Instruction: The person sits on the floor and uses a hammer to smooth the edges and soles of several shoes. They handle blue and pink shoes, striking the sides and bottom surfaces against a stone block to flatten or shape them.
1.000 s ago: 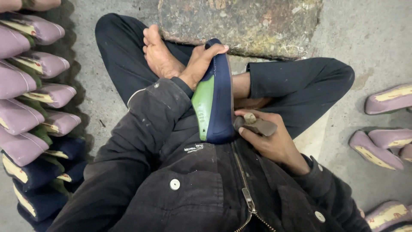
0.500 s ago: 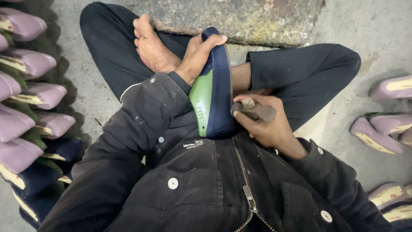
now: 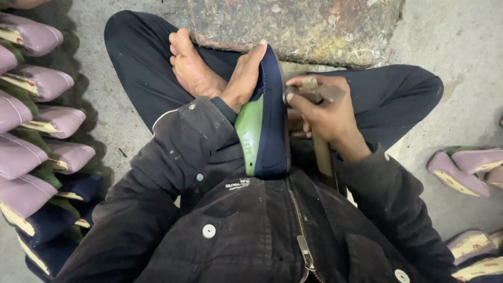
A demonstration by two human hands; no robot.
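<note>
On the far left we have a stacked row of lilac and navy shoes on lasts [image 3: 36,131] lying on the concrete floor [image 3: 450,47]; whether those are finished or waiting we cannot tell. Next comes our left hand [image 3: 243,78], its grip closed around the toe end of the navy shoe [image 3: 270,115], which stands on edge in our lap, heel against the jacket, toe pointing toward the stone block [image 3: 293,23]. The shoe is pulled over a green last [image 3: 250,131], whose bare green side faces left and shows no sole yet, so we judge the upper is fitted but the bottom work is left to do. Just right of the shoe, our right hand [image 3: 325,112] is clenched on a small hammer [image 3: 317,94], its head close beside the shoe's edge; whether it touches we cannot tell. Further right, a few more lilac shoes [image 3: 463,167] lie on the floor, well apart from the one in hand.
</note>
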